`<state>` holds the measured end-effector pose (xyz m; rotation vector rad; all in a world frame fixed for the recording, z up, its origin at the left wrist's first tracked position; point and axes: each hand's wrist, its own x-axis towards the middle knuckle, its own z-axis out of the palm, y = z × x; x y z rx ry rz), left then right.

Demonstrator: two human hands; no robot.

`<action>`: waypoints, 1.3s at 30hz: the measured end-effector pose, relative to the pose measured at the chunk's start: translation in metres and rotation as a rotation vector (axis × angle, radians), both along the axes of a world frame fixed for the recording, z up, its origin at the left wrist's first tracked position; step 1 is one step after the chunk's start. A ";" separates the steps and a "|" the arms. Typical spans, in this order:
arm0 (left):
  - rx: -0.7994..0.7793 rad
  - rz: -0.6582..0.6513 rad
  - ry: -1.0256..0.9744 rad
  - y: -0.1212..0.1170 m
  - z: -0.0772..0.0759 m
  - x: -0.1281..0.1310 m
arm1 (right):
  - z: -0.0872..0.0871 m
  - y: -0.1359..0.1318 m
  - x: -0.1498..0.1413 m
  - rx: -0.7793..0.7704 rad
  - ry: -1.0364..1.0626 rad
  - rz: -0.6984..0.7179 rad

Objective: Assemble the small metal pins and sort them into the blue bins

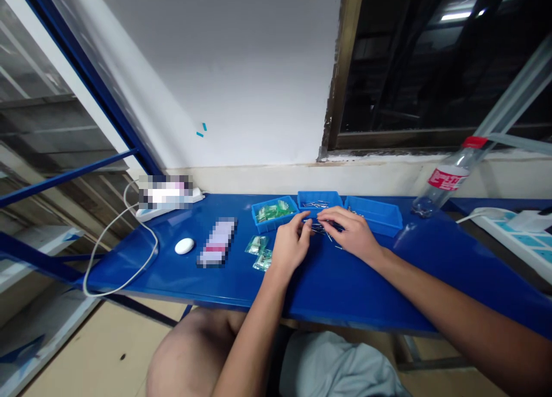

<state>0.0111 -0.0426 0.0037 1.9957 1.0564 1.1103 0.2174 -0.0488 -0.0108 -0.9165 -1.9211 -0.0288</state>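
My left hand (293,241) is over the middle of the blue table, its fingers curled in a loose pinch. Facing it, my right hand (348,231) has its thumb and fingers drawn together. Whatever sits in the fingertips is too small to make out. Under and between the hands lie several thin metal pins or screws (331,236), loose on the table. Small clear-and-green packets (262,260) rest left of my left hand. Just behind the hands stand a blue bin (271,228) of green packets, a second blue bin (319,196) with thin metal pieces, and a third blue bin (382,224).
Left on the blue table (371,293) are a round white object (184,246), a blurred-out phone-like item (217,242) and a white power strip (170,206) with a looping cable. A tilted plastic bottle (446,178) stands at the right, near another power strip (513,236).
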 end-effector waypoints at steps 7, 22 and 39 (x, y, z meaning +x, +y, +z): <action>-0.242 -0.115 -0.313 0.005 -0.004 0.003 | 0.007 -0.013 -0.009 0.042 -0.013 0.092; -0.360 -0.021 -0.608 0.013 -0.007 -0.001 | 0.009 -0.010 -0.011 0.081 -0.021 0.039; -0.243 -0.087 -0.332 0.007 -0.007 0.001 | -0.001 -0.010 -0.013 -0.216 0.122 -0.062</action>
